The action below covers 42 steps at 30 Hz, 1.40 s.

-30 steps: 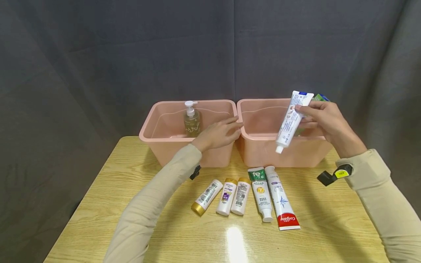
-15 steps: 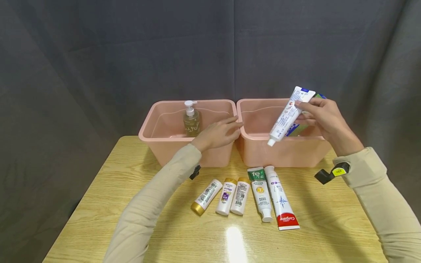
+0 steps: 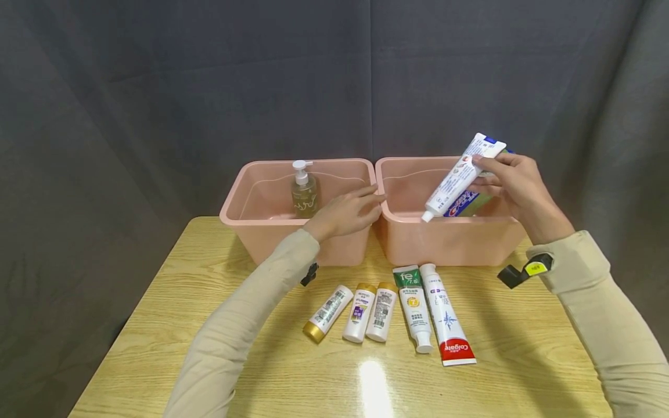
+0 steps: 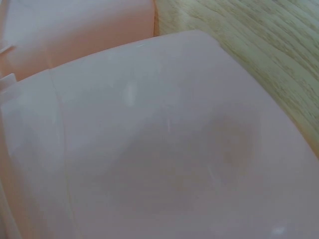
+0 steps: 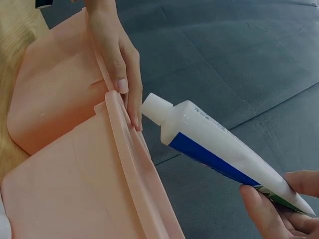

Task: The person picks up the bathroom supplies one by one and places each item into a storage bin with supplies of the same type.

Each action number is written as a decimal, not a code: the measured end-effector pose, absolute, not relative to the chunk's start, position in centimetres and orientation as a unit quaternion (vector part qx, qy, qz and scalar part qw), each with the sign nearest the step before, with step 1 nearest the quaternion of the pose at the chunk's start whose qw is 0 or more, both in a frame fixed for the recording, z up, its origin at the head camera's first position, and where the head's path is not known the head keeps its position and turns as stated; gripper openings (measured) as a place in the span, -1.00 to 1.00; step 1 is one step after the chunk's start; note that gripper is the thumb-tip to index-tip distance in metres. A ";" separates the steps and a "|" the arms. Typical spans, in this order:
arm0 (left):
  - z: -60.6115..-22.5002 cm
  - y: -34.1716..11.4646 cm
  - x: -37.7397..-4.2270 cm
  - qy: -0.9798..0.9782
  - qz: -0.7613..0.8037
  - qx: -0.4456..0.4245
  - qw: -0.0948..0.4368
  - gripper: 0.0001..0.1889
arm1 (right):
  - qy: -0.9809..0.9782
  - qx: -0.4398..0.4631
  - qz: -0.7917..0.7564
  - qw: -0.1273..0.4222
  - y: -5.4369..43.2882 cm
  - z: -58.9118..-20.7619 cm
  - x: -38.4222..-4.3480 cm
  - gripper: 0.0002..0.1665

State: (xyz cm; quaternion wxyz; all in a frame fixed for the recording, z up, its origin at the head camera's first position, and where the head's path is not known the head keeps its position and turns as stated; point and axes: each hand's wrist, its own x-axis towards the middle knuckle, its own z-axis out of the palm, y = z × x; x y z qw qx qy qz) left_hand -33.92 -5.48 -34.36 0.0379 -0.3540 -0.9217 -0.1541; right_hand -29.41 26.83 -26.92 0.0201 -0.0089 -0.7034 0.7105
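Head view: our right hand (image 3: 525, 188) pinches a white tube (image 3: 453, 184), tilted above the right bin (image 3: 449, 242) by the table (image 3: 282, 371)'s far edge; our left hand (image 3: 349, 210), fingers extended, lies at the left bin (image 3: 340, 249)'s rim.

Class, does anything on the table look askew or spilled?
The leftmost small bottle slants, its gold cap away from the bins, unlike its two neighbours' caps. The Colgate tube lies reversed beside the green-ended tube. Nothing looks spilled.
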 end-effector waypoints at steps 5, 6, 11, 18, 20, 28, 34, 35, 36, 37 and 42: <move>-34.4 -5.5 -34.0 -0.921 -0.152 -0.356 0.038 -0.46 | -0.680 -0.015 0.733 0.015 26.9 -27.2 -29.6 -0.33; -34.4 -5.5 -33.9 -0.921 -0.153 -0.357 0.038 -0.46 | -0.674 -0.016 0.738 0.014 26.9 -27.2 -29.6 -0.34; -34.4 -5.5 -33.9 -0.919 -0.155 -0.360 0.042 -0.47 | -0.661 -0.021 0.750 0.017 26.8 -27.4 -29.7 -0.34; -34.3 -5.5 -33.7 -0.922 -0.150 -0.355 0.041 -0.47 | -0.657 -0.029 0.752 0.041 26.6 -27.8 -29.9 -0.34; -34.3 -5.5 -33.7 -0.922 -0.150 -0.355 0.042 -0.47 | -0.649 -0.030 0.759 0.044 26.6 -28.0 -30.0 -0.37; -34.4 -5.4 -33.8 -0.920 -0.150 -0.360 0.042 -0.46 | -0.632 -0.033 0.773 0.035 26.6 -28.8 -30.6 -0.53; -34.5 -5.5 -33.7 -0.920 -0.151 -0.358 0.041 -0.46 | -0.626 -0.040 0.778 0.041 26.2 -29.5 -31.1 -0.57; -34.5 -5.5 -33.7 -0.920 -0.152 -0.358 0.041 -0.46 | -0.626 -0.041 0.778 0.041 26.2 -29.5 -31.2 -0.57; -34.5 -5.5 -33.7 -0.920 -0.154 -0.358 0.040 -0.46 | -0.624 -0.041 0.779 0.041 26.1 -29.6 -31.3 -0.57; -34.4 -5.6 -33.7 -0.920 -0.154 -0.357 0.040 -0.46 | -0.623 -0.040 0.780 0.043 26.1 -29.7 -31.4 -0.57; -34.3 -5.8 -33.8 -0.922 -0.152 -0.355 0.042 -0.47 | -0.617 -0.046 0.784 0.045 25.8 -30.0 -31.8 -0.63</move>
